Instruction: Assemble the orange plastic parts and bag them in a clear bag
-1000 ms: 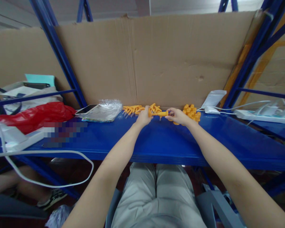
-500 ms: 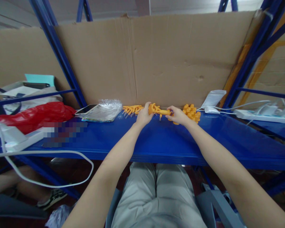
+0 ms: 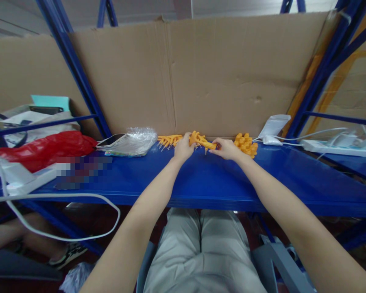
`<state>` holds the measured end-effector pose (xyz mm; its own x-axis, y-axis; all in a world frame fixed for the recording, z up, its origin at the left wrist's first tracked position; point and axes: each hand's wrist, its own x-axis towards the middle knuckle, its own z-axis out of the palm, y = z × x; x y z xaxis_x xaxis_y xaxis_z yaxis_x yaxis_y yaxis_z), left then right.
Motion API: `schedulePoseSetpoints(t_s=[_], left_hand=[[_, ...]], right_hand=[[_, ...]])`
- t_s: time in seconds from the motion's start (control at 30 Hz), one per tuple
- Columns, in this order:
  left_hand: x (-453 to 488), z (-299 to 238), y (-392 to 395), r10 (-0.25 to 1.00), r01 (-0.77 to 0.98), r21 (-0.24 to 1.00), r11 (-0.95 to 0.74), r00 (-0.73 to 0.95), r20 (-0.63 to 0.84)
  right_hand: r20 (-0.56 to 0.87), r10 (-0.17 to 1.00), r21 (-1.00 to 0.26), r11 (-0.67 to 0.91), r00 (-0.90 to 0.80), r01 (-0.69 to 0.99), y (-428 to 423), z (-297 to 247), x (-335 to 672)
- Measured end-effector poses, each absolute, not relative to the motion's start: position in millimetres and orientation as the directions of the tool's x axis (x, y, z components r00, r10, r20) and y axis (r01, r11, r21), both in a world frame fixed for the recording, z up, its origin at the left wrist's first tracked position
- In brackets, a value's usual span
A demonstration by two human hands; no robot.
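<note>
Between my two hands is an orange plastic piece with a wide, flared end and a straight shaft (image 3: 208, 144), held just above the blue shelf. My left hand (image 3: 183, 150) is closed around its flared end. My right hand (image 3: 227, 149) pinches the other end of the shaft, fingertips and thumb together. A row of orange branching pieces (image 3: 167, 140) with thin curly ends lies behind and left of my left hand. Right of my right hand sits a cluster of knobby orange pieces (image 3: 246, 145), partly covered by my wrist.
A tall cardboard sheet (image 3: 213, 77) closes off the back of the blue shelf (image 3: 207, 179). Clear plastic packaging (image 3: 137, 142) and a red bag (image 3: 49, 148) lie on the left. A white power strip (image 3: 338, 148) with cables is at the right, and a white cable (image 3: 112, 207) loops at the front left.
The held orange piece has tilted, its shaft now sloping down to the right. My right hand has shifted slightly left, and the orange bit seen beneath it earlier no longer shows.
</note>
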<state>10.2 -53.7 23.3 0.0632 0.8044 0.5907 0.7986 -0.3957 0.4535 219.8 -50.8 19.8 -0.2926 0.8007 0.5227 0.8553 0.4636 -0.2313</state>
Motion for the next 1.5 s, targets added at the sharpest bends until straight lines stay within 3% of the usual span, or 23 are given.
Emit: schedulePoseSetpoints(t_s=[0.2,0.4,0.53,0.7,0.9,1.1,1.5], left_hand=[[11.7,24.3,-54.1,0.829,0.818,0.459,-0.348,0.040,0.558],[12.2,21.1,-50.6,0.843,0.802,0.484,-0.349,0.043,0.535],[14.8,13.8,-46.5,0.823,0.800,0.388,-0.458,0.217,0.524],[29.8,-1.7,-46.3,0.760,0.724,0.254,-0.641,0.554,0.340],[40.3,-11.1,-44.3,0.808,0.798,0.145,-0.584,0.556,0.197],[36.0,-8.6,-37.5,0.757,0.782,0.093,-0.617,0.556,0.344],[33.5,1.4,-33.9,0.724,0.710,0.331,-0.622,0.361,0.588]], right_hand=[[0.547,0.784,-0.256,0.489,-0.292,0.834,-54.3,18.5,216.8],[0.568,0.801,-0.288,0.411,-0.191,0.865,-58.9,22.6,210.4],[0.569,0.819,-0.308,0.291,-0.070,0.906,-61.1,28.3,211.6],[0.512,0.858,-0.369,0.170,0.048,0.914,-65.4,34.8,212.6],[0.490,0.869,-0.322,0.101,0.074,0.942,-70.0,37.0,209.4],[0.482,0.873,-0.295,0.085,0.071,0.952,-70.6,36.4,208.8],[0.492,0.867,-0.262,0.062,0.078,0.963,-72.9,37.5,206.3]])
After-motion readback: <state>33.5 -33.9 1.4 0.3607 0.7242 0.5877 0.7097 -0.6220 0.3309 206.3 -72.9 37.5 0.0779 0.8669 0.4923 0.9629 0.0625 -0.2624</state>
